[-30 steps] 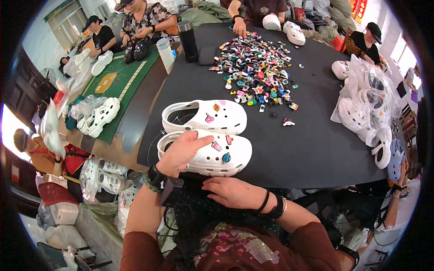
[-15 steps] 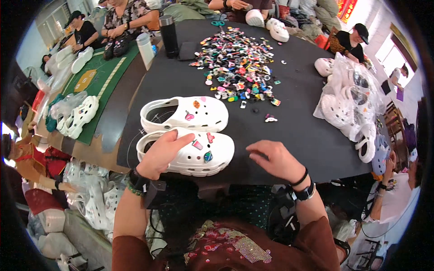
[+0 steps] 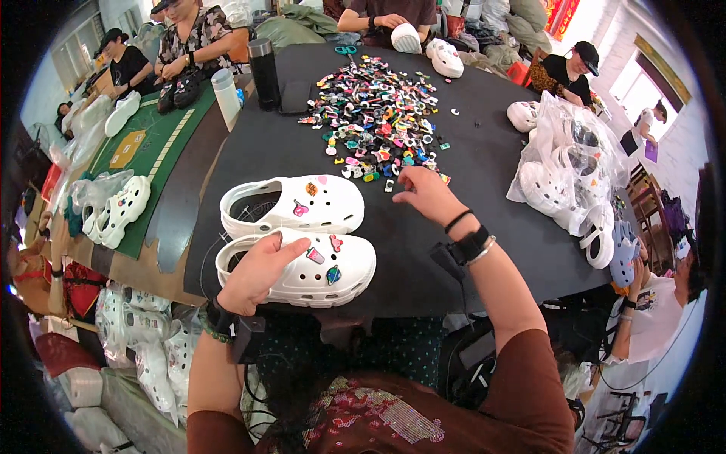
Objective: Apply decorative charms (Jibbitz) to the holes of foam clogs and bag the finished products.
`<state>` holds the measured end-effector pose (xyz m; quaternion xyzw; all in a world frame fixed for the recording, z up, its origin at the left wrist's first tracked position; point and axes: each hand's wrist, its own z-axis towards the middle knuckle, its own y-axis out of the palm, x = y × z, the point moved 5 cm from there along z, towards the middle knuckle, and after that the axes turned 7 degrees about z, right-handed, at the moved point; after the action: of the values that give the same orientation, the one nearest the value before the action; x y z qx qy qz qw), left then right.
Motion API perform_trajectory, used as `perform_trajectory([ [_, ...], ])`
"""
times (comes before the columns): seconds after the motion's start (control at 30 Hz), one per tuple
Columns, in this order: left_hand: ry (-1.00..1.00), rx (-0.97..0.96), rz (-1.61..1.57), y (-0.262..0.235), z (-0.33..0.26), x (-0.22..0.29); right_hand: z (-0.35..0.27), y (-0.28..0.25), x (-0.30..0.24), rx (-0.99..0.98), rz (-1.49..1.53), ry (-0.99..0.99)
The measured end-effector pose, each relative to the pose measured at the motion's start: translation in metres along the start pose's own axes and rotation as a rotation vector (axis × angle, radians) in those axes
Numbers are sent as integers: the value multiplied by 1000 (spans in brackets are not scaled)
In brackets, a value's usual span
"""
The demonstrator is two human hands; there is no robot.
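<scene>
Two white clogs lie side by side on the dark tabletop in front of me. My left hand [image 3: 255, 274] grips the nearer clog [image 3: 349, 276] at its opening, thumb on top. This clog carries a pink cup charm [image 3: 314, 256], a reddish charm [image 3: 336, 243] and a blue-green planet charm [image 3: 333, 274]. The farther clog [image 3: 340, 206] bears an orange charm [image 3: 311, 189] and a pink drink charm [image 3: 300, 208]. My right hand [image 3: 432, 195] is over the table at the near edge of a heap of small colourful charms [image 3: 378, 113], its fingers bent and apart.
A dark flask [image 3: 264, 74] and a pale bottle [image 3: 226, 97] stand at the far left. Bagged white clogs [image 3: 563, 174] lie at the right. Another white clog [image 3: 445, 59] rests at the far edge. Several people work around the tables.
My right hand has moved forward from beside the clogs to the heap's near edge. The left hand keeps its grip on the nearer clog. The whole view has shifted slightly.
</scene>
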<state>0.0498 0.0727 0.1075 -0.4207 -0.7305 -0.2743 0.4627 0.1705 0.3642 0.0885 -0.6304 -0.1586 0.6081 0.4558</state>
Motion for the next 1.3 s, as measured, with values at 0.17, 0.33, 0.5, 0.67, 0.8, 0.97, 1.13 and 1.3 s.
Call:
perform_trajectory([
  [0.17, -10, 0, 54, -4, 5, -7, 31, 17, 2, 33, -84, 197],
  [0.33, 11, -10, 87, -12, 8, -13, 41, 31, 8, -15, -214, 164],
  [0.5, 44, -59, -38, -3, 5, -5, 19, 14, -3, 63, -105, 93],
  [0.67, 78, -72, -29, -3, -1, -1, -24, -7, -108, 93, 223, -61],
  [0.8, 85, -88, -12, 0, -1, 1, -61, 8, -175, 9, 204, -501],
  [0.97, 139, -137, -23, 1, 3, 2, -79, 48, -194, -130, 189, -504],
  [1.13, 172, -105, -2, -3, 9, -4, -77, 65, -192, -104, 45, -408],
  [1.3, 183, -86, 27, -4, 7, -4, -75, 70, -201, -110, -73, -367],
])
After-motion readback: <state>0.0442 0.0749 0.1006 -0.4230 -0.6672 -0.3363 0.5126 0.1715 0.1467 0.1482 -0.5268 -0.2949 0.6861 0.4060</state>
